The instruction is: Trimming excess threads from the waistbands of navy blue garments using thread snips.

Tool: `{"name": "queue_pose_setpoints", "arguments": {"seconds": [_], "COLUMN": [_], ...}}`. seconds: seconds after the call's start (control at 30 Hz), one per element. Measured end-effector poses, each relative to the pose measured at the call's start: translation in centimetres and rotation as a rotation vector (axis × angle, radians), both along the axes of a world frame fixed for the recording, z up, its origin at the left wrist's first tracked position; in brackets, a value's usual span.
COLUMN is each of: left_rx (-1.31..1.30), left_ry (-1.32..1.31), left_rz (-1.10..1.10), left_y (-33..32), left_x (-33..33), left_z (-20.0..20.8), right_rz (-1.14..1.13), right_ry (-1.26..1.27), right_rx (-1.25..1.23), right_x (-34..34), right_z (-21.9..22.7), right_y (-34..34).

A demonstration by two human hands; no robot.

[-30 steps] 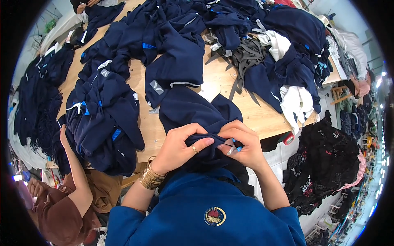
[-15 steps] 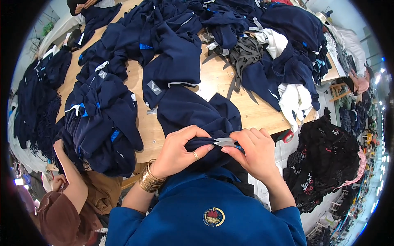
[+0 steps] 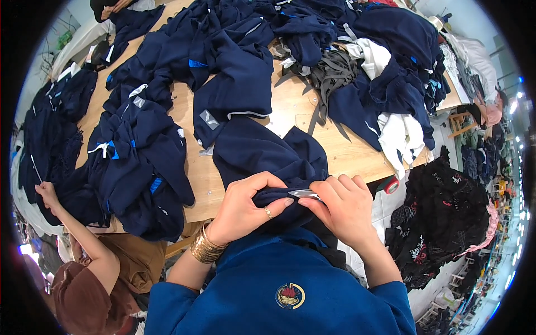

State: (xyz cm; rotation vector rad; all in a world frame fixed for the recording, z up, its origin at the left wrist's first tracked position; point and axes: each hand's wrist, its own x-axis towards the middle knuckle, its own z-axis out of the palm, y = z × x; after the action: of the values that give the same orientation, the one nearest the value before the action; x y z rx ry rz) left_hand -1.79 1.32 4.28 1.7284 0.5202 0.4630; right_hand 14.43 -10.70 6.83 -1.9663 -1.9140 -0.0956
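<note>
A navy garment [image 3: 262, 148] lies over the table's near edge, and its edge is bunched up in front of me. Closed on that folded edge is my left hand [image 3: 248, 204], thumb and fingers pinching the cloth; gold bangles circle its wrist. Small metal thread snips [image 3: 304, 194] sit in my right hand [image 3: 345, 205], which is closed around them. Their blades point left and touch the cloth by my left fingertips. The grip end of the snips is hidden in my palm.
Navy garments [image 3: 139, 156] are heaped on the wooden table [image 3: 195, 195], with grey strips [image 3: 329, 75] and white cloth [image 3: 403, 139] to the right. At left, a co-worker's arm [image 3: 84, 231] reaches over dark garments. Black clothing [image 3: 441, 218] is piled at lower right.
The snips' blades have come closer together at the cloth, and my right hand has shifted slightly left. The co-worker's hand at left has moved further left and up.
</note>
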Motion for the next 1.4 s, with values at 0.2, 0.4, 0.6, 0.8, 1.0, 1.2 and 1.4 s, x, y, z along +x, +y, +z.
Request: {"name": "queue_pose_setpoints", "arguments": {"seconds": [0.2, 0.4, 0.6, 0.8, 1.0, 1.2, 1.4], "left_rx": [0.073, 0.085, -0.173, 0.439, 0.830, -0.307, -0.517], "left_ry": [-0.038, -0.276, 0.051, 0.214, 0.254, 0.091, -0.071], "left_rz": [0.137, 0.750, 0.518, 0.679, 0.774, -0.023, 0.218], "left_y": [0.5, 8.1, 9.2, 9.1, 7.0, 0.2, -0.1], "left_x": [-0.2, -3.0, -6.1, -7.5, -5.0, -0.1, 2.0], "left_z": [0.0, -0.4, -8.2, -9.0, -5.4, -6.3, -8.1], "right_rz": [-0.248, -0.466, -0.386, -0.507, -0.618, -0.431, -0.052], "right_ry": [0.673, 0.413, 0.930, 0.957, 0.537, 1.239, 1.328], "right_rx": [-0.107, 0.137, -0.233, -0.052, -0.154, -0.001, 0.012], "right_x": [1.1, 4.5, 4.2, 3.7, 6.4, 1.5, -0.1], "right_z": [0.1, -2.2, -11.1, -12.6, -14.5, -13.5, -8.4], "right_y": [0.0, -0.2, -1.0, 0.3, -0.8, 1.6, 3.6]}}
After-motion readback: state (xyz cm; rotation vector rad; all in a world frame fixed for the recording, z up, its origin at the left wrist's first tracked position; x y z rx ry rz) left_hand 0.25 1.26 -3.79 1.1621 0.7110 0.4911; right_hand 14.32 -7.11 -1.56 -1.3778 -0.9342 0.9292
